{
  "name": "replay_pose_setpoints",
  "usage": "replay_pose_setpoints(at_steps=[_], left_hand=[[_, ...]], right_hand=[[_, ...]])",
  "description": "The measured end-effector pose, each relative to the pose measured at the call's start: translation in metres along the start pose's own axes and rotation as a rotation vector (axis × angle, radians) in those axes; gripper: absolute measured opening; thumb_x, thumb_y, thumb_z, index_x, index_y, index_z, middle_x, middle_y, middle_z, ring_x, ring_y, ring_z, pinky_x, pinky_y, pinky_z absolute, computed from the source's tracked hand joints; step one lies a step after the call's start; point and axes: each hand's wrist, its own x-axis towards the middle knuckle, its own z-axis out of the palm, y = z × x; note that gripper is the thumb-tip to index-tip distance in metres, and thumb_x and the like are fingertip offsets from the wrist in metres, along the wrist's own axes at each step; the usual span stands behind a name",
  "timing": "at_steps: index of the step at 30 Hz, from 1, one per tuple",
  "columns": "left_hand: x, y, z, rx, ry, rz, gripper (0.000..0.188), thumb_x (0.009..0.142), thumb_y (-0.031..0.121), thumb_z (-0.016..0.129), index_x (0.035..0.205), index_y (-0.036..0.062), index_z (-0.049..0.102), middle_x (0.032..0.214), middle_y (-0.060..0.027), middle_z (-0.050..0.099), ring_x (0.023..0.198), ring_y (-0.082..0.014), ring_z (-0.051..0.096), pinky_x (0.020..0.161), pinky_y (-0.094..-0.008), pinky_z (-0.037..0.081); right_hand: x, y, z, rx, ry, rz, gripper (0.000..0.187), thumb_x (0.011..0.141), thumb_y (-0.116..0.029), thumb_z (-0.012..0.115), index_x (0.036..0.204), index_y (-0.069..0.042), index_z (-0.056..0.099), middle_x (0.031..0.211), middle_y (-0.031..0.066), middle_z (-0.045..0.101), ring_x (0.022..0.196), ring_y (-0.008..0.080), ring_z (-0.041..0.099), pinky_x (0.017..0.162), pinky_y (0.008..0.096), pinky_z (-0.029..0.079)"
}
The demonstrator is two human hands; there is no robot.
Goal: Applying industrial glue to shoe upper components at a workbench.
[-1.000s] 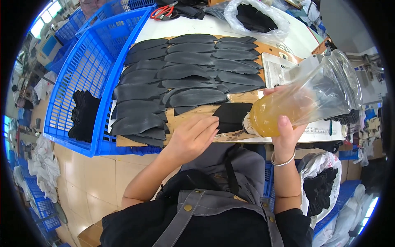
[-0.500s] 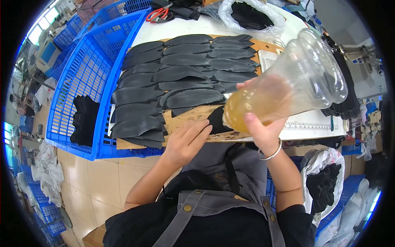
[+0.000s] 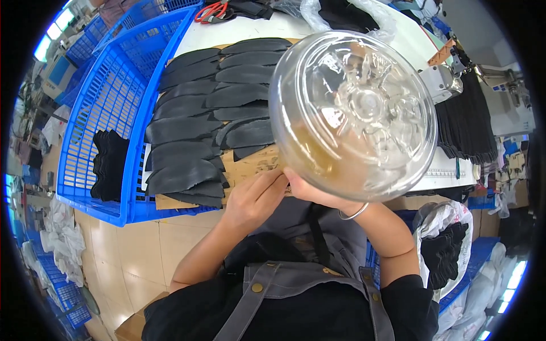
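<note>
My right hand [image 3: 313, 190] is wrapped round a clear plastic bottle [image 3: 369, 108] with yellowish liquid in it. The bottle is tilted so its moulded base faces up toward me, and it hides its other end and most of the gripping fingers. My left hand [image 3: 256, 196] has its fingers pressed together at the near edge of a brown board [image 3: 250, 163], against my right thumb. What lies in those fingertips is hidden. Rows of overlapping dark grey curved pieces [image 3: 185, 122] cover the board beyond my left hand.
A blue plastic basket [image 3: 133, 102] stands at the left, with a stack of black wavy-edged pieces [image 3: 109, 165] inside. Red-handled scissors [image 3: 211, 12] lie at the back. Black strips [image 3: 467, 122] hang at the right beside a machine [image 3: 441, 82]. A white bag [image 3: 429, 227] holds black pieces below.
My right hand has swung the bottle toward me and tipped it further, so its base now faces up. My right thumb has come beside my left fingers, and the black piece there is now hidden.
</note>
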Motion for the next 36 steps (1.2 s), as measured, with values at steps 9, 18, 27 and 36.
replay_pose_setpoints(at_steps=[9, 18, 27, 36], left_hand=[[0.004, 0.003, 0.005, -0.135, -0.004, -0.095, 0.023, 0.068, -0.003, 0.069, 0.091, 0.0006, 0.064, 0.087, -0.0103, 0.064, 0.071, -0.0225, 0.064, 0.058, -0.0282, 0.052], [-0.001, 0.001, 0.001, -0.119, -0.005, -0.077, 0.026, 0.068, 0.0, 0.068, 0.094, -0.0011, 0.063, 0.089, -0.0096, 0.062, 0.073, -0.0218, 0.063, 0.06, -0.03, 0.051], [0.007, 0.006, -0.003, -0.076, -0.002, -0.07, 0.024, 0.068, 0.0, 0.068, 0.092, 0.0001, 0.064, 0.09, -0.009, 0.063, 0.074, -0.0214, 0.063, 0.061, -0.0295, 0.051], [0.005, 0.006, 0.001, -0.106, -0.018, -0.124, 0.02, 0.07, 0.002, 0.07, 0.089, 0.0009, 0.065, 0.087, -0.0083, 0.063, 0.072, -0.0217, 0.063, 0.06, -0.0284, 0.051]], right_hand=[[-0.028, 0.041, -0.049, 0.283, 0.28, 0.228, 0.069, 0.065, -0.012, 0.076, 0.122, 0.002, 0.04, 0.108, 0.0113, 0.054, 0.097, 0.0195, 0.056, 0.085, 0.0312, 0.046], [-0.041, 0.025, -0.084, 0.29, 0.715, 0.244, 0.063, 0.072, -0.02, 0.071, 0.123, -0.001, 0.038, 0.11, 0.0175, 0.052, 0.098, 0.0274, 0.057, 0.087, 0.0388, 0.046], [-0.027, 0.008, 0.006, 0.324, -0.003, 0.251, 0.086, 0.053, -0.031, 0.085, 0.122, -0.002, 0.042, 0.102, 0.0105, 0.057, 0.096, 0.0231, 0.059, 0.083, 0.0319, 0.047], [-0.057, 0.049, -0.074, -0.013, 0.349, 0.169, 0.058, 0.059, -0.014, 0.079, 0.11, 0.0, 0.054, 0.101, 0.0098, 0.061, 0.089, 0.0187, 0.061, 0.077, 0.0304, 0.049]])
